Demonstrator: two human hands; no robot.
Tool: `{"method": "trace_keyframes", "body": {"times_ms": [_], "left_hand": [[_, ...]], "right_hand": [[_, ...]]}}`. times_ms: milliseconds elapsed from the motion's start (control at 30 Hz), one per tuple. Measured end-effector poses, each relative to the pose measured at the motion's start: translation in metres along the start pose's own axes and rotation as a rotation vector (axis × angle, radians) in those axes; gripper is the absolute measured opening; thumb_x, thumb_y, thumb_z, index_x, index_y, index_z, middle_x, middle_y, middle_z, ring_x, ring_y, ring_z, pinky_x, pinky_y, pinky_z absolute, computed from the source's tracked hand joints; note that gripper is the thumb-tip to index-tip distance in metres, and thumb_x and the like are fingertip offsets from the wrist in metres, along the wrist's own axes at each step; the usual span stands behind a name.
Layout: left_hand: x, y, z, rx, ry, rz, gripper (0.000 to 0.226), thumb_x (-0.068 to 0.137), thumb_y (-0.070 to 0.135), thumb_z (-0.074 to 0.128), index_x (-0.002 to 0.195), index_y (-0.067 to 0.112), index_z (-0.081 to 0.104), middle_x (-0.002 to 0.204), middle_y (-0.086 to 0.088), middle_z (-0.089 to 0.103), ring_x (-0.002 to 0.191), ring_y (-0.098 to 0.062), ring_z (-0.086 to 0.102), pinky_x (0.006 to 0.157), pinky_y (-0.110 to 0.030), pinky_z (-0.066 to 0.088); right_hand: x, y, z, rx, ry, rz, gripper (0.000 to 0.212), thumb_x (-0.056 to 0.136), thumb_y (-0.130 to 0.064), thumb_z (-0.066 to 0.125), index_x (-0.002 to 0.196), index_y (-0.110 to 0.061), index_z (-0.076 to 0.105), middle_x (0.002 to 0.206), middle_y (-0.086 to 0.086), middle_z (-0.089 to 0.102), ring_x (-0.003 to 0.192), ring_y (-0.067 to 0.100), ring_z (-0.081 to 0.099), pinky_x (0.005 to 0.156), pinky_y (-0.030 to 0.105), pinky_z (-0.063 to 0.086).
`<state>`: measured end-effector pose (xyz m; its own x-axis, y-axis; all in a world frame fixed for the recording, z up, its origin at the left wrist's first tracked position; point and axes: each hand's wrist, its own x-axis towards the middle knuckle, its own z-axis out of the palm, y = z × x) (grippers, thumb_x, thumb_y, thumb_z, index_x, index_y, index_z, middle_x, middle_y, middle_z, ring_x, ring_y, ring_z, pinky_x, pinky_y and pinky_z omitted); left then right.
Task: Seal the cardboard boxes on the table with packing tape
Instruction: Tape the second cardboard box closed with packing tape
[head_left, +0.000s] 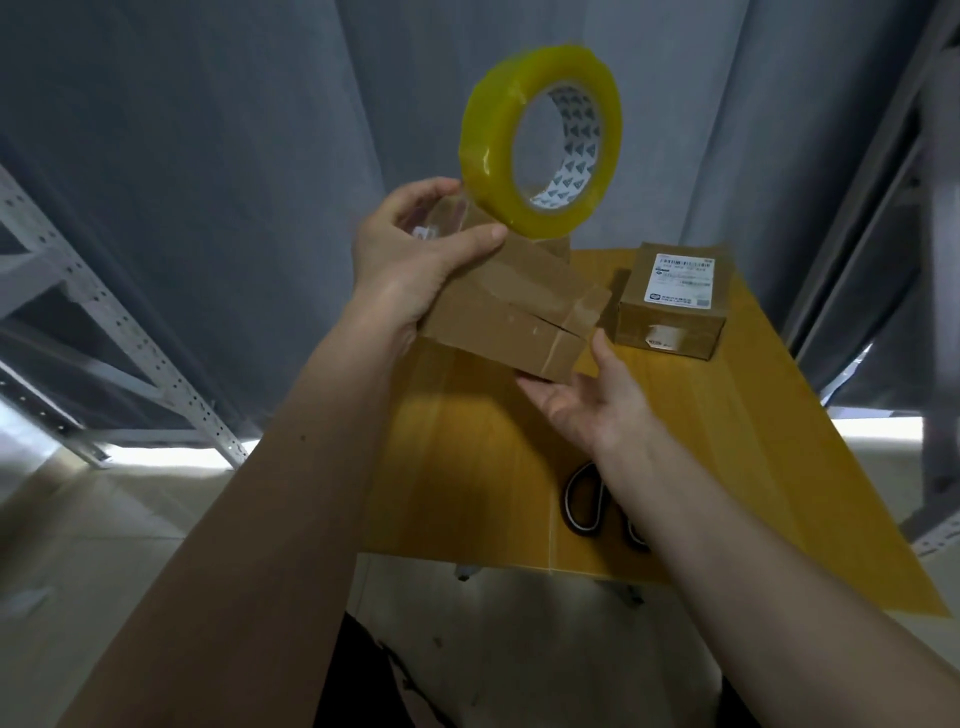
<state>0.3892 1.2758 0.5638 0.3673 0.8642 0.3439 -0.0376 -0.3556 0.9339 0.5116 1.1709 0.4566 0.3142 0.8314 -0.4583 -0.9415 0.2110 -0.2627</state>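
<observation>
While the left hand (415, 260) is gripping the cardboard box (511, 312) and the right hand (587, 400) is hovering unclenched beneath, the dangling tape roll (540, 140) is needing steady tension.

black-handled scissors (587, 499) lie on the yellow wooden table (467, 467) near its front edge, partly hidden. grey curtains (208, 156) hang behind the table. a white perforated metal shelving frame (130, 332) slants at the left, and another grey frame (930, 260) stands at the right. pale floor (104, 545) shows below.
</observation>
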Motion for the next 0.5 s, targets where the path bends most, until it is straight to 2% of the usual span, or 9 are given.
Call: {"method": "trace_keyframes", "body": {"times_ms": [67,200,300,333,433,500], "left_hand": [[-0.002,-0.003,-0.002,0.007,0.004,0.006,0.054,0.056,0.030,0.093,0.105,0.031,0.070,0.105,0.021,0.063,0.100,0.007,0.059,0.090,-0.026,0.054],[-0.007,-0.011,-0.004,0.002,0.038,-0.008,0.055,0.055,0.036,0.092,0.105,0.035,0.069,0.106,0.020,0.063,0.103,0.003,0.058,0.091,-0.030,0.054],[-0.015,-0.024,-0.002,0.038,0.040,-0.003,0.050,0.057,0.037,0.090,0.102,0.034,0.066,0.108,0.016,0.063,0.103,-0.004,0.059,0.091,-0.033,0.054],[-0.019,-0.030,-0.002,0.077,0.031,0.008,0.050,0.059,0.038,0.089,0.101,0.034,0.063,0.107,0.016,0.061,0.101,-0.003,0.058,0.087,-0.031,0.054],[-0.026,-0.046,-0.003,0.205,-0.007,0.030,0.055,0.061,0.042,0.088,0.104,0.036,0.055,0.108,0.018,0.056,0.098,0.003,0.052,0.075,-0.011,0.046],[-0.030,-0.057,-0.006,0.233,-0.030,0.038,0.056,0.060,0.038,0.089,0.104,0.034,0.053,0.106,0.020,0.056,0.095,0.007,0.051,0.072,-0.004,0.042]], "right_hand": [[0.001,-0.004,0.004,-0.041,0.041,-0.069,0.047,0.093,-0.039,0.057,0.120,-0.001,0.054,0.111,0.028,0.067,0.105,0.041,0.064,0.096,0.053,0.049],[0.004,-0.005,-0.001,-0.299,0.146,-0.209,0.041,0.096,-0.036,0.052,0.124,-0.006,0.054,0.119,0.017,0.065,0.105,0.031,0.064,0.096,0.047,0.050],[0.005,-0.009,0.001,-0.524,0.267,-0.312,0.031,0.100,-0.037,0.046,0.113,-0.012,0.057,0.105,0.008,0.067,0.090,0.022,0.065,0.077,0.035,0.053],[0.006,-0.012,0.003,-0.585,0.318,-0.351,0.028,0.100,-0.036,0.046,0.109,-0.012,0.059,0.100,0.007,0.067,0.086,0.021,0.065,0.074,0.034,0.053],[0.009,-0.022,0.007,-0.757,0.447,-0.434,0.027,0.101,-0.030,0.047,0.107,-0.008,0.061,0.098,0.007,0.066,0.089,0.023,0.063,0.082,0.035,0.054],[0.011,-0.028,0.007,-0.883,0.464,-0.437,0.021,0.101,-0.020,0.042,0.090,-0.008,0.056,0.085,0.005,0.057,0.072,0.018,0.055,0.066,0.026,0.048]]}}
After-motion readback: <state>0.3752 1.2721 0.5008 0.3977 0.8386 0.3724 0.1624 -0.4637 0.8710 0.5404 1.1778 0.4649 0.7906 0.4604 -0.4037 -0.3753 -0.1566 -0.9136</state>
